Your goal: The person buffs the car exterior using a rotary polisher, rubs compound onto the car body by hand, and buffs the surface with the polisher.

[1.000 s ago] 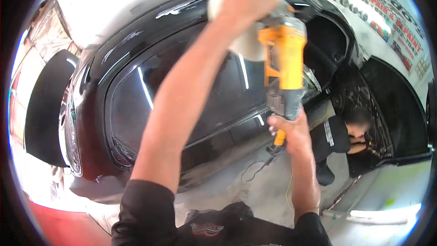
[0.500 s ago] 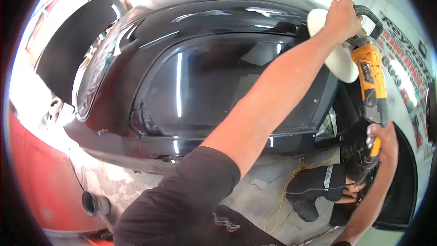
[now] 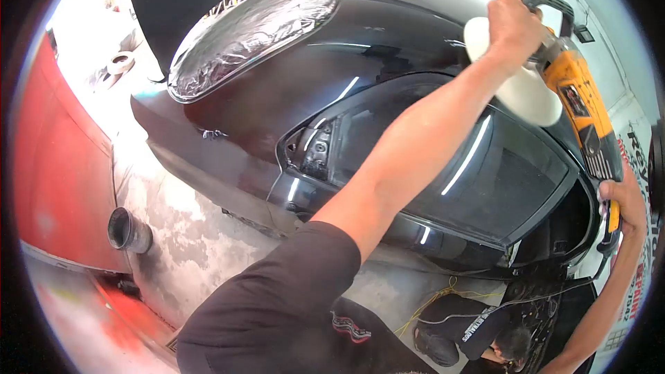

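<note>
A yellow and black polisher with a round white pad is held up at the right, beside the black car. My left hand is closed at its front end, by the black loop handle. On the rear grip, near the power cord, my right hand is wrapped. The pad stands tilted in front of the car's roof edge; whether it touches the paint, I cannot tell. My left forearm crosses in front of the car's side window.
A co-worker crouches at the lower right by an open door, near a yellow cord. A dark bucket stands on the floor at the left, beside a red panel. Plastic film covers the car's headlight area.
The view has swung toward the car's front end. The polisher, first near the upper middle, is now at the far right and more tilted, with both hands still on it.
</note>
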